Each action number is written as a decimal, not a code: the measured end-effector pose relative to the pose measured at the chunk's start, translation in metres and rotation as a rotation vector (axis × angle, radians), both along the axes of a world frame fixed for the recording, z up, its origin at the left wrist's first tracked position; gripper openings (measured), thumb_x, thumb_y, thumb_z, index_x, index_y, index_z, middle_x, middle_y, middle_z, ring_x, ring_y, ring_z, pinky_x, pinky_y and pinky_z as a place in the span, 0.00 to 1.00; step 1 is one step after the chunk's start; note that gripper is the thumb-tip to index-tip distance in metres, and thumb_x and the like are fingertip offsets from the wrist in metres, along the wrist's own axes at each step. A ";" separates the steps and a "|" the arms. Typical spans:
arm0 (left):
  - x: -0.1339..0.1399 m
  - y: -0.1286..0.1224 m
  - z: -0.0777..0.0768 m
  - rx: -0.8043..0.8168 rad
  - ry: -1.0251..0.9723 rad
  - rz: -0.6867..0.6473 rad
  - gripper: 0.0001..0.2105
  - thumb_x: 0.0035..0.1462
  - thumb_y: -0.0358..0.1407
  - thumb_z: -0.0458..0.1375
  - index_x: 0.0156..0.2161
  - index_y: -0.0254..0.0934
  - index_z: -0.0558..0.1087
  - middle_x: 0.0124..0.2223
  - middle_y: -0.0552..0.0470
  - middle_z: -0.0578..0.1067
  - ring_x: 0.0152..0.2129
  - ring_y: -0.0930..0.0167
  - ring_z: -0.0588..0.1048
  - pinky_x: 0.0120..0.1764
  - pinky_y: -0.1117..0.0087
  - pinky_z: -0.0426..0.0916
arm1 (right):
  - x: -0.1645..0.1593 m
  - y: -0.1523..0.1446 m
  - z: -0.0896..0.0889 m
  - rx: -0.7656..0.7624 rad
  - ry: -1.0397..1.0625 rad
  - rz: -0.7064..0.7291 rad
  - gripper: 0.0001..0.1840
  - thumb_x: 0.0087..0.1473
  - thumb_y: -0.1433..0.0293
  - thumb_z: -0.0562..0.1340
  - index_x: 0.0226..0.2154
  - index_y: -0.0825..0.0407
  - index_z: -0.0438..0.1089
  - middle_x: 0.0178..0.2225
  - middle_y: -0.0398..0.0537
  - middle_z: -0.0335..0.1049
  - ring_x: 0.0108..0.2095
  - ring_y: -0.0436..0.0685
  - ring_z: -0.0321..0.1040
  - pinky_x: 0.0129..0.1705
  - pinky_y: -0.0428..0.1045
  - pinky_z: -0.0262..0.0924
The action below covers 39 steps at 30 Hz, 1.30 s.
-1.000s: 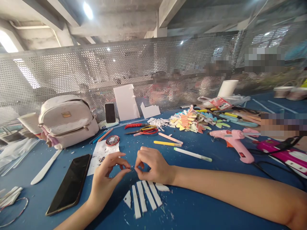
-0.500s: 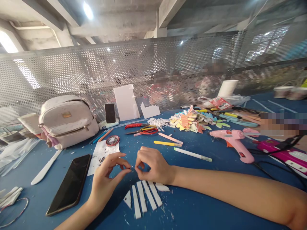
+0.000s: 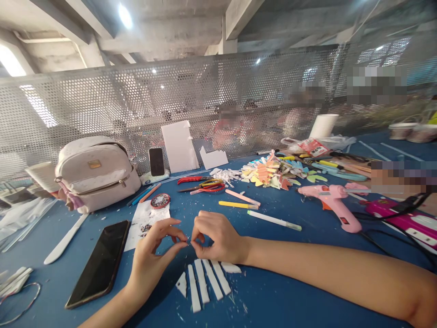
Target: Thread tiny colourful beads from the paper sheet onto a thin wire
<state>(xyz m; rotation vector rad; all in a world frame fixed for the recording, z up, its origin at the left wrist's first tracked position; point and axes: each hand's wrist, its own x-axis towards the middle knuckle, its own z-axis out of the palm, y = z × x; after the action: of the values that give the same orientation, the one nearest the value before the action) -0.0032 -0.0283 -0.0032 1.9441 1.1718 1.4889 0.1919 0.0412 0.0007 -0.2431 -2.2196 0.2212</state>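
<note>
My left hand (image 3: 155,250) and my right hand (image 3: 218,236) meet fingertip to fingertip over the blue table (image 3: 273,282). Thumb and forefinger are pinched on each hand; whatever sits between them is too small to make out. Just below my right hand lie several white foam strips (image 3: 212,279) side by side, with a small white triangular piece (image 3: 182,284) to their left and a white curved piece (image 3: 231,267) to their right. Behind my left hand is a sheet of white paper (image 3: 136,223) with dark specks and a small round red-rimmed dish (image 3: 160,201).
A black phone (image 3: 99,264) and a white plastic knife (image 3: 64,240) lie left, before a backpack (image 3: 95,173). Markers (image 3: 275,220), scissors (image 3: 205,184) and a colourful heap of cutouts (image 3: 268,171) lie beyond my hands. A pink glue gun (image 3: 336,202) and power strip (image 3: 406,221) are right.
My fingertips have come very slightly closer together. The things on the table have stayed where they were.
</note>
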 end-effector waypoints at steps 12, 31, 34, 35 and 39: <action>0.000 0.000 0.000 0.073 0.072 0.036 0.18 0.58 0.28 0.62 0.52 0.45 0.69 0.35 0.56 0.81 0.32 0.70 0.80 0.39 0.70 0.73 | 0.000 0.000 0.000 -0.063 -0.029 0.001 0.05 0.50 0.76 0.59 0.29 0.51 0.62 0.23 0.39 0.61 0.26 0.51 0.57 0.30 0.46 0.51; -0.003 0.001 -0.003 0.119 0.135 0.036 0.24 0.59 0.26 0.61 0.58 0.47 0.66 0.36 0.55 0.80 0.33 0.70 0.79 0.40 0.68 0.74 | 0.000 0.004 0.006 -0.621 -0.102 0.158 0.04 0.57 0.70 0.61 0.33 0.53 0.69 0.30 0.42 0.67 0.27 0.48 0.58 0.29 0.44 0.54; -0.003 0.001 -0.003 0.122 0.115 0.017 0.25 0.58 0.26 0.62 0.58 0.48 0.66 0.37 0.55 0.79 0.33 0.70 0.79 0.39 0.69 0.74 | 0.000 0.004 0.007 -0.702 -0.107 0.193 0.06 0.58 0.68 0.61 0.34 0.54 0.69 0.30 0.42 0.66 0.27 0.47 0.58 0.29 0.44 0.53; -0.003 0.001 -0.003 0.120 0.105 0.016 0.25 0.58 0.26 0.62 0.57 0.48 0.66 0.38 0.55 0.79 0.33 0.70 0.79 0.39 0.70 0.75 | 0.000 0.004 0.007 -0.717 -0.103 0.201 0.06 0.58 0.68 0.61 0.34 0.55 0.69 0.30 0.42 0.66 0.27 0.47 0.57 0.29 0.43 0.53; -0.001 0.001 -0.003 0.117 0.071 0.025 0.24 0.57 0.25 0.63 0.56 0.47 0.68 0.38 0.54 0.78 0.32 0.71 0.78 0.38 0.70 0.75 | 0.000 0.003 0.009 -0.744 -0.073 0.219 0.05 0.57 0.69 0.62 0.32 0.55 0.69 0.29 0.40 0.65 0.26 0.47 0.56 0.29 0.43 0.52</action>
<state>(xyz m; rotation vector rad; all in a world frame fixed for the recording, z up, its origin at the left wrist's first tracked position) -0.0044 -0.0277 -0.0066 2.0816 1.1667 1.5445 0.1915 0.0444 0.0095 -0.4087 -2.1456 1.1752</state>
